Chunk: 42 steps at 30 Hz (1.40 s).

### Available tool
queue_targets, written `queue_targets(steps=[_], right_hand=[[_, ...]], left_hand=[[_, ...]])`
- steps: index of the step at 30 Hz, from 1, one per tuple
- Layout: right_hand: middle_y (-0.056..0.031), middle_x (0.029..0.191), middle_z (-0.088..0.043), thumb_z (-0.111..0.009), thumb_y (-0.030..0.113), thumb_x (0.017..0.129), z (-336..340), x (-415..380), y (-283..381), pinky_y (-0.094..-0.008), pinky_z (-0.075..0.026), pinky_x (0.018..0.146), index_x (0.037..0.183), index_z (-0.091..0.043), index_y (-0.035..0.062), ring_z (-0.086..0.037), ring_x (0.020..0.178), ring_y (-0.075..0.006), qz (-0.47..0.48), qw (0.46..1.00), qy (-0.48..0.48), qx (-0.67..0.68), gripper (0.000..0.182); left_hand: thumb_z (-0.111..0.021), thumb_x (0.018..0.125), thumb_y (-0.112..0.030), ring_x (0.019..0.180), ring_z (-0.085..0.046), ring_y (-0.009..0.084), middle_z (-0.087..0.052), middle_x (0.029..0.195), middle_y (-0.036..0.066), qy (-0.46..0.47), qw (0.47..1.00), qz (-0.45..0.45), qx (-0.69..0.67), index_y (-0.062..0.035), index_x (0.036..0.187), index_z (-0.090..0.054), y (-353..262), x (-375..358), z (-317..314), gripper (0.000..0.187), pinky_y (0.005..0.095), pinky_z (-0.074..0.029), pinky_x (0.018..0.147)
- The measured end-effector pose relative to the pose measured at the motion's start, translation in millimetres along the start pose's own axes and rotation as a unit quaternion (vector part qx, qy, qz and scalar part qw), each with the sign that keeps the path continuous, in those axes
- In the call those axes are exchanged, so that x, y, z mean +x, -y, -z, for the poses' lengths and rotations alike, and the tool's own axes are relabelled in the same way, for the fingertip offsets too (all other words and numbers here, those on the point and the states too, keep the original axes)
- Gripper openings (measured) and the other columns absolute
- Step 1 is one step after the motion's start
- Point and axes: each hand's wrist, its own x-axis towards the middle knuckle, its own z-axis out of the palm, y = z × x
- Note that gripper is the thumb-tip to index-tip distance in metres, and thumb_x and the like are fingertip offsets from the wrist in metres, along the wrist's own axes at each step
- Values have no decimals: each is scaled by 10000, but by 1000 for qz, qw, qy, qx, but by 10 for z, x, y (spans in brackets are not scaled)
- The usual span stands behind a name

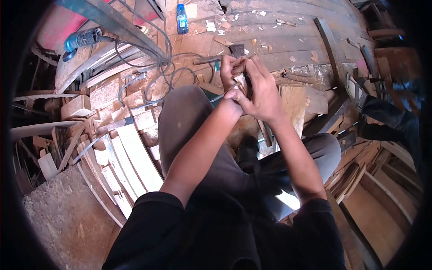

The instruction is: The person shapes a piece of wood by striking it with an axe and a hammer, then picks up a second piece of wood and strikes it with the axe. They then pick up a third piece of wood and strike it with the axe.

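Observation:
My left hand and my right hand meet in front of my knees, around a small pale wooden piece. The piece shows between my fingers, and its lower part is hidden by my right hand. A thin rod sticks out to the left by my left wrist; I cannot make out what it belongs to. Just beyond my hands lies a hammer-like tool with a dark head and a wooden handle. Under my hands a pale board is partly visible.
A blue bottle stands at the top. A blue power tool and looped cable are at the upper left. Pale wood strips lie left of my knee. Another person's leg is at the right.

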Motion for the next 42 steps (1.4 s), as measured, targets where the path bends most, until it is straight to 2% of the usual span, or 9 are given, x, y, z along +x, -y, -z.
queue_targets(steps=[12, 15, 16, 18, 22, 23, 26, 32, 42], right_hand=[[-221, 915, -522, -699, 304, 791, -64, 65, 61, -450, -443, 785, 952, -516, -42, -529, 869, -424, -53, 998, 29, -4, 423], [-230, 853, -521, -647, 278, 843, -167, 35, -69, -455, -442, 758, 911, -524, -42, -518, 810, -438, -64, 998, -9, 4, 349], [-234, 828, -520, -623, 267, 867, -200, 22, -96, -456, -442, 748, 894, -526, -41, -513, 788, -444, -72, 997, -22, 12, 324], [-233, 804, -515, -558, 214, 916, -193, 34, -44, -454, -448, 717, 887, -524, -47, -540, 785, -428, -85, 995, -52, 1, 265], [-214, 756, -533, -437, 212, 1006, 2, 104, 42, -419, -439, 656, 867, -537, -50, -574, 725, -356, -208, 972, -48, 100, 313], [-159, 766, -592, -395, 283, 1031, 16, 70, -67, -342, -461, 657, 883, -558, -37, -600, 708, -239, -223, 963, -51, 142, 389], [-84, 911, -627, -330, 347, 1047, 111, 125, -166, -322, -501, 796, 984, -587, -14, -615, 848, -161, -234, 907, -103, 335, 448], [-75, 835, -580, -345, 384, 1036, 266, 103, -424, -318, -523, 786, 1014, -577, -6, -603, 798, -169, -327, 853, -159, 375, 454], [31, 649, -432, -419, 340, 1026, 103, 56, -528, -253, -400, 556, 831, -580, 44, -411, 585, -63, -329, 896, -115, 274, 389]], left_hand=[[-370, 896, -431, 732, -475, 181, -477, 723, 40, 91, 996, -12, 21, -114, 741, -453, 64, 208, 434, 363, 341, -416, 673], [-408, 867, -339, 574, -428, 117, -410, 584, -10, -44, 998, 35, -23, -140, 609, -378, 28, 135, 141, 327, 303, -362, 562], [-403, 883, -338, 558, -410, 113, -390, 567, -14, -35, 987, -80, 135, -131, 605, -368, 18, 132, 119, 348, 306, -349, 543], [-391, 914, -334, 525, -374, 105, -350, 533, -22, -13, 853, -293, 431, -114, 595, -347, 2, 158, 121, 390, 312, -323, 506], [-421, 951, -321, 532, -322, 90, -356, 549, -30, 29, 960, -102, 259, -51, 614, -395, -43, 273, 235, 432, 307, -278, 490], [-392, 937, -288, 580, -338, 68, -346, 601, -33, 34, 929, -168, 328, -135, 599, -364, -24, 297, 152, 372, 272, -303, 523], [-428, 943, -267, 596, -384, 77, -393, 630, -29, -19, 943, -120, 309, -109, 649, -399, -61, 181, -41, 335, 234, -325, 541], [-415, 949, -251, 496, -374, 83, -396, 588, -11, 116, 919, -142, 348, -80, 657, -454, -241, 254, 104, 340, 257, -306, 459], [-439, 1001, -340, 560, -460, 126, -444, 614, 13, -49, 855, -437, 276, -95, 700, -431, -1478, 214, -7, 388, 276, -404, 573]])
